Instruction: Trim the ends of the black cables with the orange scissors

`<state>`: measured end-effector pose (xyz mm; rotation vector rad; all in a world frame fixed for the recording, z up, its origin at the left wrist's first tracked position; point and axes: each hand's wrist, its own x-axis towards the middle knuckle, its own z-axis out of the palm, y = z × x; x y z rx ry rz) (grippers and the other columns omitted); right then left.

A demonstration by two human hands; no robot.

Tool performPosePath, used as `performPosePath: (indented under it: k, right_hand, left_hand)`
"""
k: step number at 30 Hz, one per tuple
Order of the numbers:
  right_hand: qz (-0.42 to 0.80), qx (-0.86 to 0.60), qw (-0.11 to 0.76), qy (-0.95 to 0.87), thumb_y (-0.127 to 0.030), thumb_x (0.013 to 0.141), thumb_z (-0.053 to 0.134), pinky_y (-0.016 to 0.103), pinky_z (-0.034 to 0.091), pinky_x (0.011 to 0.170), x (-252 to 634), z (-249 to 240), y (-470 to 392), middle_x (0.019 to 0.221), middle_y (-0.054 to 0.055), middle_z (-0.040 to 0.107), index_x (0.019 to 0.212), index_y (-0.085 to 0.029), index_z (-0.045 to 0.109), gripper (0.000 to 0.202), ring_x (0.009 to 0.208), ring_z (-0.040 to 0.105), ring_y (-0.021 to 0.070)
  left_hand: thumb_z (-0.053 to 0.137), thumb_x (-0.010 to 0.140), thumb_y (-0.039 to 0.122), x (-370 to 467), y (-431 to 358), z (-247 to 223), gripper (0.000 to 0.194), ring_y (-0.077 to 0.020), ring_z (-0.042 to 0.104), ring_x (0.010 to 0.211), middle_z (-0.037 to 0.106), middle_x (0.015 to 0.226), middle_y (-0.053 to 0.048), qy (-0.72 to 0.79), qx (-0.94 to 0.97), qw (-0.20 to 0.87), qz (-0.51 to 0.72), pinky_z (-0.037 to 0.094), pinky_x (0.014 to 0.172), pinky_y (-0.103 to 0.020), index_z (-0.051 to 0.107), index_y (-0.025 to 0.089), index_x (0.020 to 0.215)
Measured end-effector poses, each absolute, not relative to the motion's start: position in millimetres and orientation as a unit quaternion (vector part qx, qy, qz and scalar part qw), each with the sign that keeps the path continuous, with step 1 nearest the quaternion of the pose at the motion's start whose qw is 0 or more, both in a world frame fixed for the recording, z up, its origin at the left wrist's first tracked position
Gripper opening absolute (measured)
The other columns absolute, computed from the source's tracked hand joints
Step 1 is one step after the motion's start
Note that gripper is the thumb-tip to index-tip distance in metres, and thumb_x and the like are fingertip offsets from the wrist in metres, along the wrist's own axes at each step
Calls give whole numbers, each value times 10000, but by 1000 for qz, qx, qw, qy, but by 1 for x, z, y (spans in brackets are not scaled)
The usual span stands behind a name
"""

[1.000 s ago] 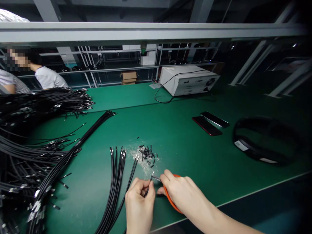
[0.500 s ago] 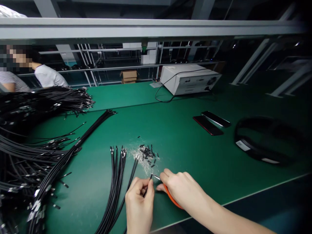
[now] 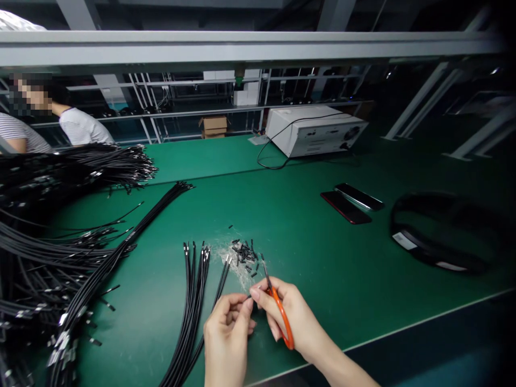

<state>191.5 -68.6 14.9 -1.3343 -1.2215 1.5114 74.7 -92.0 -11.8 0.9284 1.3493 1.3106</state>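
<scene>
My left hand (image 3: 228, 333) pinches a black cable, mostly hidden by the fingers, whose tip shows between both hands. Orange-handled scissors (image 3: 284, 318) are held in my right hand (image 3: 296, 317), blades pointing away from me. That hand's thumb and forefinger also meet at the cable's end. Just beyond my hands lies a small heap of cut black sleeve pieces (image 3: 245, 251) among pale stringy fibres (image 3: 237, 271). Left of my left hand, a row of black cables (image 3: 193, 312) with bare silvery ends lies on the green table (image 3: 133, 312).
Large bundles of black cables (image 3: 72, 172) fill the table's left side. Two phones (image 3: 346, 207), a black strap-like band (image 3: 435, 258) and a white metal box (image 3: 314, 131) with a cord stand right and back. A person in a striped shirt (image 3: 83, 126) is beyond the left bundles.
My right hand has turned the scissors, so their blades now point away instead of toward the cable. Its thumb and forefinger have come to the cable tip beside my left fingers.
</scene>
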Motion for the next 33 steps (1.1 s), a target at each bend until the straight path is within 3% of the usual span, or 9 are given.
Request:
performPosePath:
  k: [6,14,20,26,33]
  right_hand:
    - [609,-502,395,-470,-523,748,579,143,235,275,192,18,-70,608,-50,555,793,-163,505,370,278,375,13]
    - [627,-502,367,-469,-495,778,553,134,223,266,196,29,-66,404,-98,435,756,-153,516,345,249,369,33]
    - [619,-511,385,-455,-484,699,637,139,270,273,192,22,-66,535,-80,510,783,-159,516,357,274,424,32]
    - [620,-504,386,-461,-475,778,560,136,295,280,192,15,-68,672,-43,565,832,-158,524,324,301,451,24]
    - [593,-522,365,-492,-501,757,563,146,299,300,196,18,-66,542,-71,513,756,-171,496,337,304,440,43]
  left_hand:
    - [611,740,459,67,-91,-12,344,-126,587,487,630,582,-28,509,376,592,499,487,473,-213,638,120,792]
    - [611,739,468,62,-90,-12,357,-107,580,460,615,596,-18,491,364,623,488,485,452,-200,630,115,788]
    - [604,741,473,67,-92,-12,360,-121,587,469,629,583,-27,520,389,580,492,487,452,-206,627,117,789]
    - [622,718,483,73,-93,-16,360,-136,588,450,635,516,-22,546,378,528,529,482,439,-210,625,130,789]
    - [609,714,508,77,-94,-15,375,-157,618,493,664,614,-49,558,384,491,548,492,440,-227,625,139,780]
